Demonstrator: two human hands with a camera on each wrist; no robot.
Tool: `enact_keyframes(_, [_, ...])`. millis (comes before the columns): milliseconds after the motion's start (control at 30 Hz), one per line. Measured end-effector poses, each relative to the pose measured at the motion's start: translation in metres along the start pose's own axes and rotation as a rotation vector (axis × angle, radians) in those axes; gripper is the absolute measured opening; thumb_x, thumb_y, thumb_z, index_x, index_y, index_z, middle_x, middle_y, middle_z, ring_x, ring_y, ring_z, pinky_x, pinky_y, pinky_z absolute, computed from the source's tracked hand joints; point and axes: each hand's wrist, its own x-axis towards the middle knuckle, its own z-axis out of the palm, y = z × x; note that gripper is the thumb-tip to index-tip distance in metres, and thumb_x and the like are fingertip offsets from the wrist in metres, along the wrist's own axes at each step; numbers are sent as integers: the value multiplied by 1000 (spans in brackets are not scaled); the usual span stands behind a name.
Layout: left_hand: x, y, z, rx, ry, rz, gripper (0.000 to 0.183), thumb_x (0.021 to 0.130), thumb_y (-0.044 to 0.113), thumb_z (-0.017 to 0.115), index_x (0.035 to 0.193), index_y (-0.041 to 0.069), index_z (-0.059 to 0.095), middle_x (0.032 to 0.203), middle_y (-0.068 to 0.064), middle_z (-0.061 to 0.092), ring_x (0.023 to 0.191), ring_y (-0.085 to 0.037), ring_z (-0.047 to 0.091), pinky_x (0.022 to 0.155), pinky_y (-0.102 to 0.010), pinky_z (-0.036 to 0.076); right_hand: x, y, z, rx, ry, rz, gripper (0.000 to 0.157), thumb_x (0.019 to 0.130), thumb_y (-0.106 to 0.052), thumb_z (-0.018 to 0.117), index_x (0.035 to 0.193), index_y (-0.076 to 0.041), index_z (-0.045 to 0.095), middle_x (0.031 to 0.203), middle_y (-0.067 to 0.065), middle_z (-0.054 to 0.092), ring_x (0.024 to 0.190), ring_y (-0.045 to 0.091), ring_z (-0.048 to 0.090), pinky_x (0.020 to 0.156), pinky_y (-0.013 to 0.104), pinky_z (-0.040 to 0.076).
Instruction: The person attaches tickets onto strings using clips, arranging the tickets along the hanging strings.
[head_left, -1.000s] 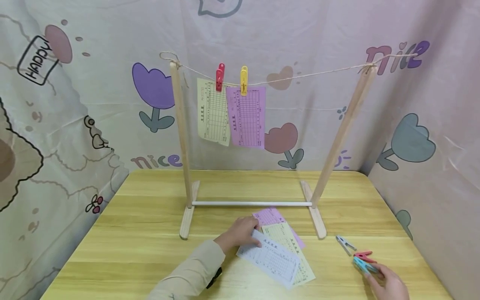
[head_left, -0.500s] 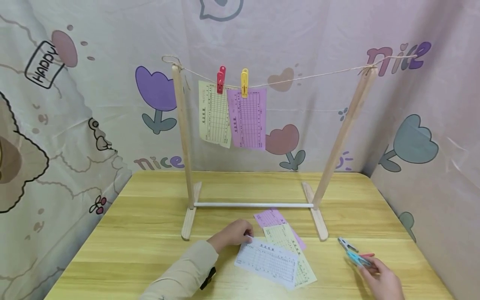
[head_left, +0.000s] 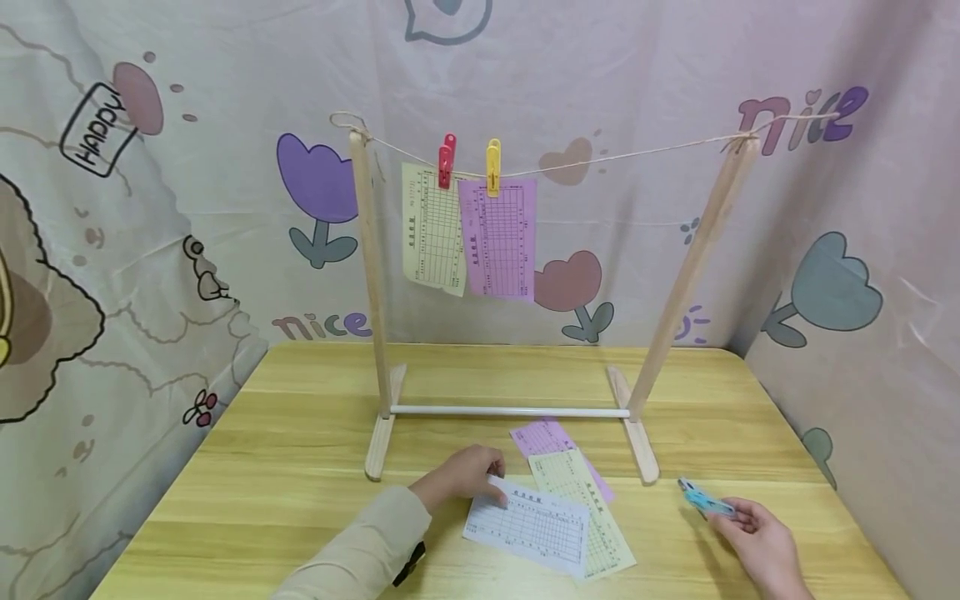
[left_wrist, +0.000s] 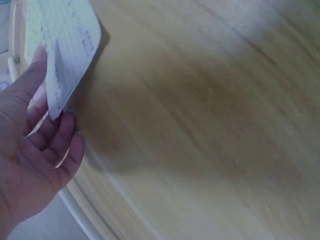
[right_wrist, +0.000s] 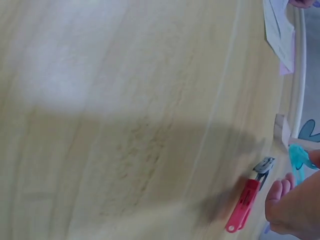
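Observation:
My left hand (head_left: 467, 475) pinches the upper left corner of a white printed slip (head_left: 528, 527), thumb on top and fingers behind. In the left wrist view that slip (left_wrist: 72, 47) rises from the tabletop at its near edge. A yellow slip (head_left: 573, 475) and a purple slip (head_left: 542, 433) lie partly under it. At the right, my right hand (head_left: 761, 537) holds a light blue clothespin (head_left: 707, 500) between thumb and fingers, above the table. Below it, in the right wrist view, lie a red clothespin (right_wrist: 243, 205) and a grey clothespin (right_wrist: 264, 165).
Behind the slips stands a wooden frame (head_left: 693, 267) with a white crossbar (head_left: 510, 412) and a string (head_left: 622, 154) across its posts. A red clothespin (head_left: 446, 162) and a yellow clothespin (head_left: 492, 167) hold a yellow slip (head_left: 431, 242) and a purple slip (head_left: 504, 250) on it.
My left hand has drawn the white slip slightly left, uncovering more of the yellow one. My right hand has lifted the blue clothespin up and left, over the other two.

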Motion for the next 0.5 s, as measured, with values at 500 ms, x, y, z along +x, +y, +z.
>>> enact_keyframes(500, [1, -7, 5, -12, -1, 35, 18, 77, 19, 75, 68, 13, 60, 64, 11, 49, 58, 0, 38, 55, -14, 34, 9, -9, 4, 120, -53, -59, 58, 87, -36, 63, 123, 7, 50, 86, -6, 60, 71, -5, 50, 59, 21, 49])
